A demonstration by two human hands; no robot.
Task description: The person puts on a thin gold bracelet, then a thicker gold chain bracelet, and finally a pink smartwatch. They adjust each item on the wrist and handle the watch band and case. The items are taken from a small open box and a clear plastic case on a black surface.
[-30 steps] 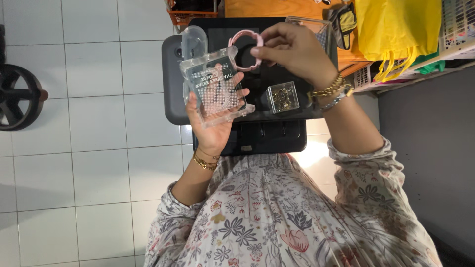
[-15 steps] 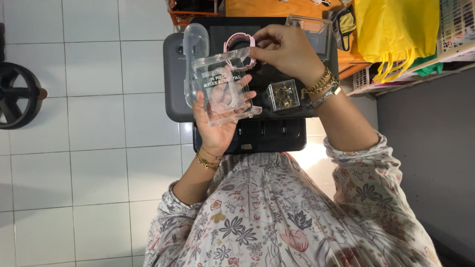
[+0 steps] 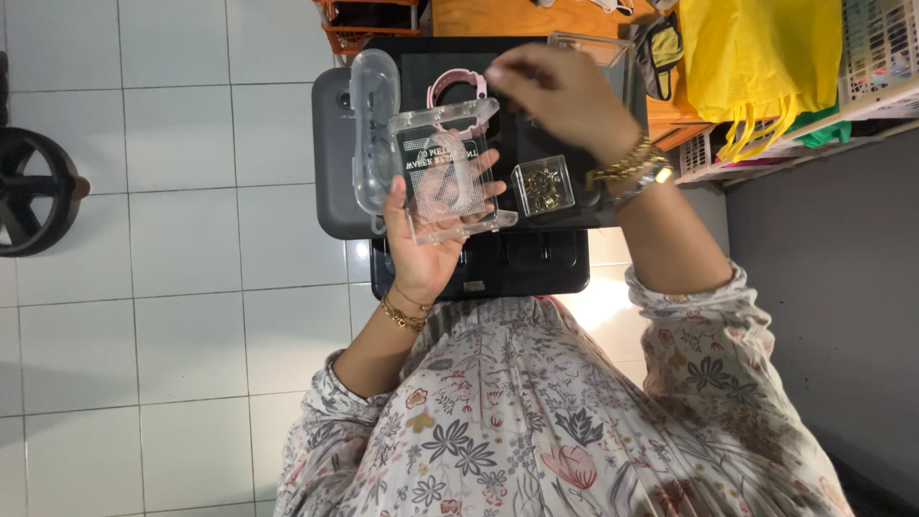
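- Left hand (image 3: 426,244) grips a clear plastic case (image 3: 448,177), fingers curled round its sides, above the black tray (image 3: 498,263).
- Right hand (image 3: 565,91) blurred; fingers pinched near pink strap (image 3: 450,88); whether it has hold cannot be told.
- Small clear box (image 3: 543,185) of gold bits sits near tray's right edge.

I see a black tray (image 3: 536,273) over the white tiled floor (image 3: 191,239), carrying the things. Directly on it lies a small clear box of gold bits (image 3: 544,186); beyond that box stands an empty clear box (image 3: 613,53), and to its left a pink ring (image 3: 454,88).
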